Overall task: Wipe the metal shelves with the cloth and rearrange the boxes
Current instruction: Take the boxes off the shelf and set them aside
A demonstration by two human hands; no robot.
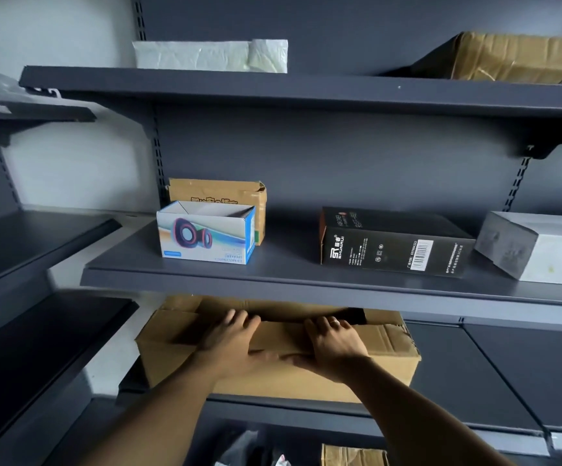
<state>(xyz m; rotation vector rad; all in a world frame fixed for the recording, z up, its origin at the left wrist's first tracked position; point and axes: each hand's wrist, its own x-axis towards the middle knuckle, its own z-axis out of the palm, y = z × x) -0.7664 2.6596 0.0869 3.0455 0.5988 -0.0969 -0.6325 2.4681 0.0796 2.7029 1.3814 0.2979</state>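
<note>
A large cardboard box (pixel 367 364) sits on the lower metal shelf (pixel 495 381), its top flaps partly open. My left hand (pixel 236 344) and my right hand (pixel 333 348) both grip its front top edge, fingers over the flap and thumbs along the front face. On the middle shelf (pixel 289 274) stand a blue-and-white speaker box (pixel 205 237), a brown carton (pixel 219 193) behind it, a black box (pixel 394 243) lying flat and a grey-white box (pixel 542 250) at the right.
The top shelf (pixel 273 87) carries a white wrapped package (pixel 212 55) and a taped brown carton (pixel 521 57). Empty dark shelves (pixel 30 240) run along the left. Below, another carton (pixel 353 455) and some bags show.
</note>
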